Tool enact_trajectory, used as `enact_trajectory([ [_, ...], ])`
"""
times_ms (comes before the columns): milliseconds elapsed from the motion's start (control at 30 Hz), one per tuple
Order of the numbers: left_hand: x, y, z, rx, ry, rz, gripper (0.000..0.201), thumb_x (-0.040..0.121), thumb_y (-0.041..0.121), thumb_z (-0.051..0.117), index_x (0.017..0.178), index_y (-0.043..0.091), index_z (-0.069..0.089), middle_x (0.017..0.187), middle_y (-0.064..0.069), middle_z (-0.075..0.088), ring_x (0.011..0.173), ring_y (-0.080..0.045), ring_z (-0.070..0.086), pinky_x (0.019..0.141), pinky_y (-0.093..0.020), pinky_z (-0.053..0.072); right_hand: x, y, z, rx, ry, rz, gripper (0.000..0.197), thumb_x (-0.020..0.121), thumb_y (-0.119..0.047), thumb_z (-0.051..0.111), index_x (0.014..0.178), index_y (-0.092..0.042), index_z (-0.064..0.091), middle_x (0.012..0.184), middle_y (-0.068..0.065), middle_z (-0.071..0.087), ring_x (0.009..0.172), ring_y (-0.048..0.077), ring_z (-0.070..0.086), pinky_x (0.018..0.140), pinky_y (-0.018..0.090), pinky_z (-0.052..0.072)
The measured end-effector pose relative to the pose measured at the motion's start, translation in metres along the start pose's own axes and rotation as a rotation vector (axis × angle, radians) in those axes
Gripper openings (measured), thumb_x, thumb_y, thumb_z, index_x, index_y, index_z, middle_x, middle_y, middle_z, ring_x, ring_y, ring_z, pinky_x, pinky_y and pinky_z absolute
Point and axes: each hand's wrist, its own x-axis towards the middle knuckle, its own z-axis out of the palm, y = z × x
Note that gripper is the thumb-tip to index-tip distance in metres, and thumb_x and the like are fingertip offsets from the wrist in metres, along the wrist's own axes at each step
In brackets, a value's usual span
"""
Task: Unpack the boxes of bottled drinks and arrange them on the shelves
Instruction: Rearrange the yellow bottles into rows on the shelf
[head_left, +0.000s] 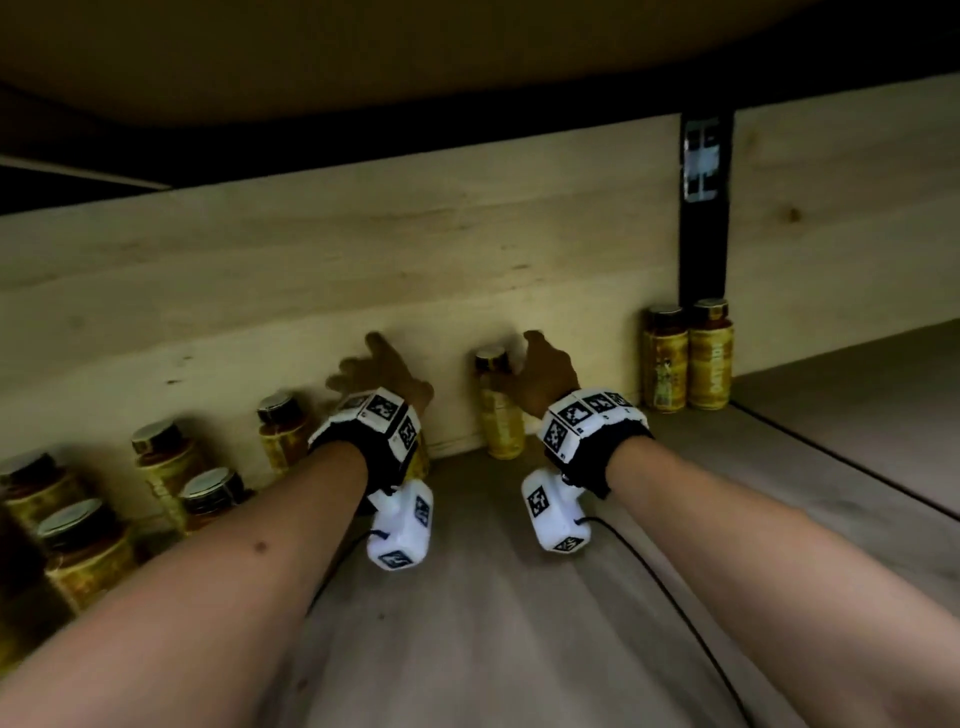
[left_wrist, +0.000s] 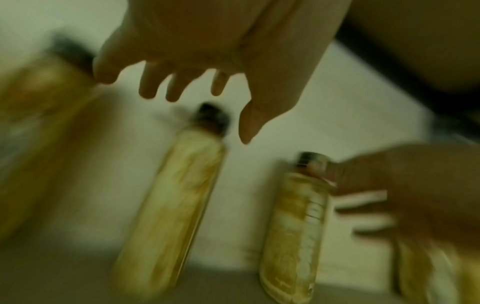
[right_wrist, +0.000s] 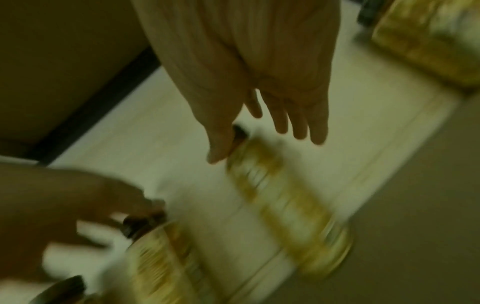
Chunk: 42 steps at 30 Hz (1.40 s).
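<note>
Upright, gold-labelled bottle (head_left: 500, 410), dark cap, beside spread right hand (head_left: 546, 381).

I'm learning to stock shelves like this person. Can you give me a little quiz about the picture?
1. True or false: the left hand is gripping a bottle.
2. How many bottles stand together by the black post on the right? A) two B) five
3. Fill in: the bottles stand against the wooden ____ board of the shelf.

Key:
1. False. Its fingers are spread, holding nothing.
2. A. The pair of bottles is there.
3. Back. The right hand is beside the middle bottle, fingers straight.
</note>
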Motion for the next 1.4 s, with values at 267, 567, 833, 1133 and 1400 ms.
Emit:
enact_trajectory([
  [267, -0.026, 0.121, 0.054, -0.180, -0.084, 0.564, 0.044, 0.086, 0.028, 0.060, 0.126, 0.018, 0.046, 0.116, -0.014, 0.060, 0.106, -0.035, 0.058, 0.085, -0.038, 0.050, 0.022, 0.080, -0.128, -0.217, 0.627, 0.265, 0.066, 0.073, -0.038, 0.074, 0.129, -0.016, 0.046, 0.122, 0.013, 0.050, 0.114, 0.038, 0.048, 0.090, 0.048, 0.048],
  [567, -0.030, 0.217, 0.130, -0.573, -0.480, 0.559, 0.043, 0.089, 0.040, 0.062, 0.125, 0.017, 0.059, 0.115, -0.005, 0.062, 0.092, -0.023, 0.057, 0.083, -0.034, 0.050, 0.039, 0.142, -0.167, 0.041, 0.128, 0.227, 0.057, 0.084, -0.018, 0.074, 0.132, -0.011, 0.046, 0.124, 0.005, 0.056, 0.115, 0.029, 0.057, 0.095, 0.039, 0.049],
  [833, -0.040, 0.192, 0.128, -0.667, -0.405, 0.541, 0.031, 0.086, 0.028, 0.068, 0.112, 0.010, 0.070, 0.109, -0.009, 0.070, 0.101, -0.026, 0.065, 0.076, -0.024, 0.043, 0.018, 0.111, -0.165, -0.120, -0.114, 0.143, 0.062, 0.087, -0.028, 0.071, 0.140, -0.011, 0.042, 0.129, 0.007, 0.052, 0.116, 0.026, 0.053, 0.099, 0.039, 0.046],
  [1133, -0.083, 0.096, 0.075, -0.658, -0.374, 0.416, 0.047, 0.073, 0.037, 0.081, 0.113, 0.017, 0.069, 0.109, -0.001, 0.069, 0.103, -0.018, 0.064, 0.092, -0.029, 0.050, -0.061, 0.061, -0.136, -0.307, -0.151, 0.131, 0.059, 0.085, -0.035, 0.072, 0.136, -0.016, 0.048, 0.131, 0.006, 0.057, 0.121, 0.024, 0.054, 0.094, 0.027, 0.043],
  [1400, -0.120, -0.005, 0.018, -0.615, -0.312, 0.382, 0.059, 0.054, 0.056, 0.081, 0.102, 0.022, 0.072, 0.101, 0.004, 0.073, 0.095, -0.016, 0.069, 0.087, -0.031, 0.054, -0.134, 0.010, -0.086, -0.165, -0.262, 0.045, 0.065, 0.080, -0.031, 0.076, 0.137, -0.019, 0.047, 0.132, 0.003, 0.060, 0.122, 0.024, 0.055, 0.105, 0.043, 0.045],
])
